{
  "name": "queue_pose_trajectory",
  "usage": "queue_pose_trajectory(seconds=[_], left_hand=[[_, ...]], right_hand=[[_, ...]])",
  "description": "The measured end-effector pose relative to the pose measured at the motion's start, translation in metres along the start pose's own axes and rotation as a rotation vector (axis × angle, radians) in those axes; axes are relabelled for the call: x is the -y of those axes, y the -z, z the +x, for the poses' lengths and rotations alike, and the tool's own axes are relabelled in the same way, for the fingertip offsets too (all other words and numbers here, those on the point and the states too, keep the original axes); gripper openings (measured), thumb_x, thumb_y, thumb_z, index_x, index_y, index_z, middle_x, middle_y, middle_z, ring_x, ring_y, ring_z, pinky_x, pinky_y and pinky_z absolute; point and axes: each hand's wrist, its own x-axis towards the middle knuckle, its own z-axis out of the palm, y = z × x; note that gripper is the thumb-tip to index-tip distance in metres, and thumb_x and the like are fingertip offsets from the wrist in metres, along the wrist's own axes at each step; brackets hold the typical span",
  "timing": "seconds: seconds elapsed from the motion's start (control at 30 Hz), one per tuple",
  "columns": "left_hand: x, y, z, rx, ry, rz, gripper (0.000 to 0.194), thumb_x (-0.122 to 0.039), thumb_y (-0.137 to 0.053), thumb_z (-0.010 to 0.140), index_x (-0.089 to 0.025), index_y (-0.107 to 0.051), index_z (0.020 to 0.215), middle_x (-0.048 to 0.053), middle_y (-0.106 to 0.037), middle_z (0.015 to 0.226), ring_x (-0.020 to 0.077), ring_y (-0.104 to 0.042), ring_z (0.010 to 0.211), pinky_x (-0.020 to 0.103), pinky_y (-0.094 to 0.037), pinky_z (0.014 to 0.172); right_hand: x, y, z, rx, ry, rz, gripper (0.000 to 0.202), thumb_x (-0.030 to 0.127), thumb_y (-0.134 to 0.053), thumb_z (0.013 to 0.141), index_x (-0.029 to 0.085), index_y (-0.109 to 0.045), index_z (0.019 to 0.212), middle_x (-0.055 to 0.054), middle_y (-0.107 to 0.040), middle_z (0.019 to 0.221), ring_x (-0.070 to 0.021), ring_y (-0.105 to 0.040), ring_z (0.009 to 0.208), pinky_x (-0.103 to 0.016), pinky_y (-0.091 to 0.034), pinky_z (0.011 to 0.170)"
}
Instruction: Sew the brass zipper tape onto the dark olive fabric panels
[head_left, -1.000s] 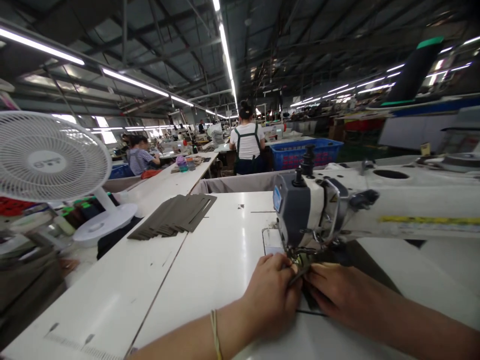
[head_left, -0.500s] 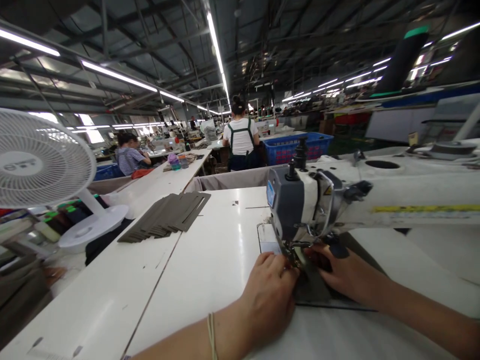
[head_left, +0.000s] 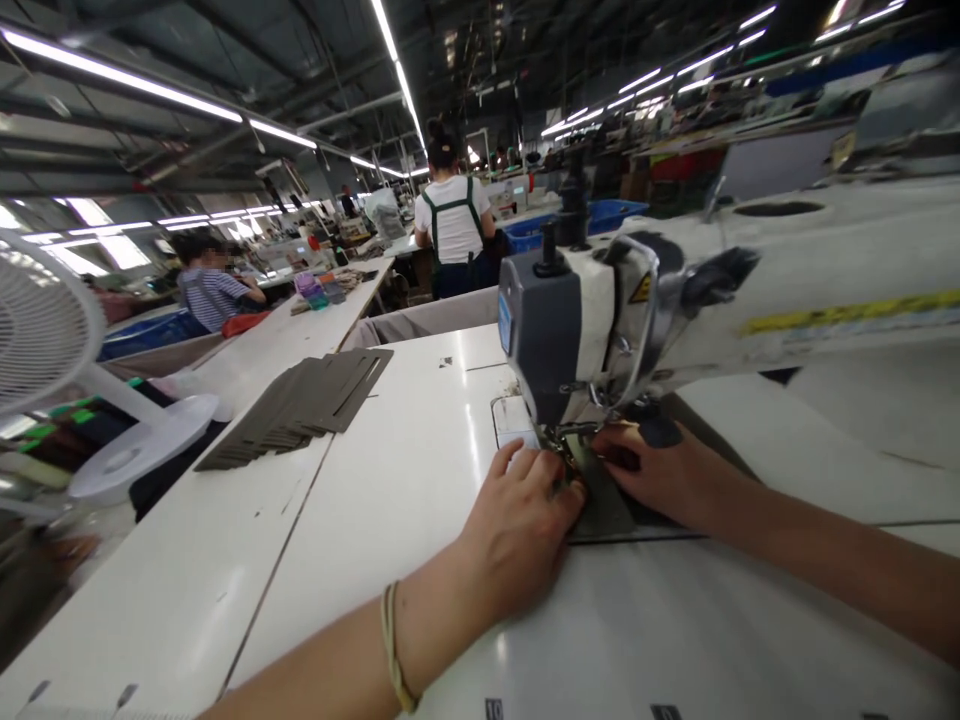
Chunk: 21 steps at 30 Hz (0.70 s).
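A grey and white sewing machine (head_left: 547, 330) stands over the white table. Under its needle area lies a dark grey-green fabric piece (head_left: 609, 508). My left hand (head_left: 521, 510), with a band at the wrist, is closed at the left edge of this fabric, fingertips close to the presser foot; what they pinch is too small to tell. On the other side, my right hand (head_left: 667, 470) has its fingers curled onto the fabric, partly hidden by the machine. A fanned stack of grey fabric pieces (head_left: 300, 405) rests on the table to the left.
A white fan (head_left: 150, 440) stands at the left beside thread cones. The white table (head_left: 360, 560) has a seam running along it. Behind it are a cloth-lined bin (head_left: 427, 322), a blue basket (head_left: 615, 212) and two people, one seated at the left and one with their back turned.
The view has tilted down and shifted, so the machine, table and stack appear higher and further left. Both hands remain at the fabric by the presser foot.
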Motion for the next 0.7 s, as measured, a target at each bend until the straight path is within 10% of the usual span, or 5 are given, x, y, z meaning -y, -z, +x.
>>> queue_pose_trajectory(seconds=[0.7], left_hand=[[0.0,-0.001,0.002,0.028,-0.019,0.019,0.027,-0.019,-0.045,0.085,-0.014,-0.06,0.107,0.011,-0.052,0.104,0.0249,-0.047,0.097,0.04,-0.038,0.093]], right_hand=[[0.004,-0.008,0.005,-0.037,-0.244,-0.212,0.008,0.009,-0.063,0.077,0.014,-0.062,0.071,-0.004,-0.058,0.068,-0.024,-0.057,0.063,-0.027,-0.04,0.057]])
